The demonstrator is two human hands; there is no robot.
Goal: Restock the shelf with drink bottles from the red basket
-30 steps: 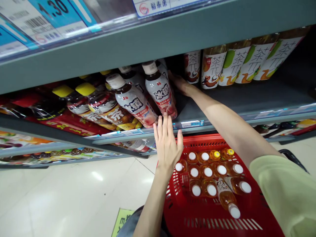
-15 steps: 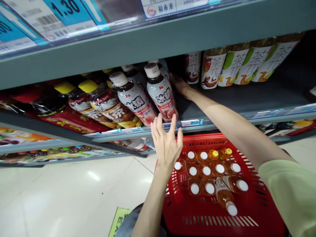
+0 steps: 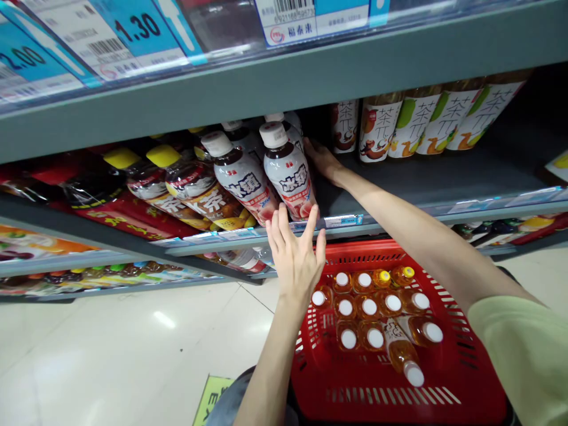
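My left hand (image 3: 296, 251) is at the shelf's front edge, fingers stretched and spread, the tips against the lower fronts of two white-capped drink bottles. One is the right front bottle (image 3: 290, 171); the other, the left front bottle (image 3: 244, 180), stands beside it, and both lean a little. My right hand (image 3: 325, 160) reaches into the shelf along the right side of the white-capped bottles. Its fingertips are partly hidden behind them, near a bottle in the back row (image 3: 293, 121). I see nothing held in either hand.
Below the shelf sits a red shopping basket (image 3: 399, 402) with several amber drink bottles. Tea bottles with white labels (image 3: 379, 130) stand to the right on the shelf, yellow-capped bottles (image 3: 190, 189) to the left. A grey shelf edge (image 3: 310, 83) with price tags overhangs from above.
The view has shifted slightly. Both hands keep nearly the same places at the white-capped bottles, and the bottles stand much as before.
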